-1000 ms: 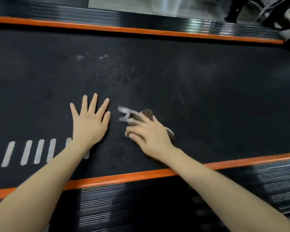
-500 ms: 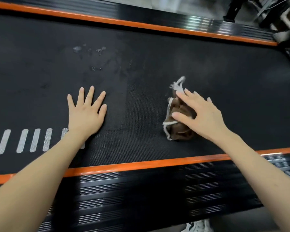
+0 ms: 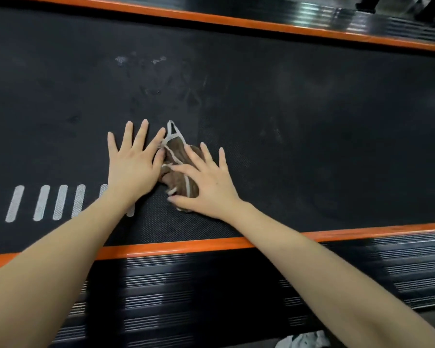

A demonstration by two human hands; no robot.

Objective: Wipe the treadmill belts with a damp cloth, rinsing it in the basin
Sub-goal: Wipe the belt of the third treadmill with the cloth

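A black treadmill belt (image 3: pixel 312 126) fills the view, edged by orange strips. A crumpled brown cloth (image 3: pixel 177 153) with pale trim lies on the belt near its near edge. My right hand (image 3: pixel 206 187) presses flat on the cloth with straight, spread fingers. My left hand (image 3: pixel 133 162) lies flat on the belt with fingers spread, right beside the cloth, its fingertips touching the cloth's left edge. Pale smudges (image 3: pixel 121 60) mark the belt farther away. No basin is in view.
The near orange strip (image 3: pixel 186 243) and ribbed black side rail (image 3: pixel 211 285) run below my arms. The far orange strip (image 3: pixel 236 21) borders the belt's other side. White dashes (image 3: pixel 42 202) are printed on the belt at left. Something white (image 3: pixel 301 340) lies on the floor.
My right hand has slid the cloth back left across the belt until it meets my left hand. The left hand has stayed planted flat on the belt.
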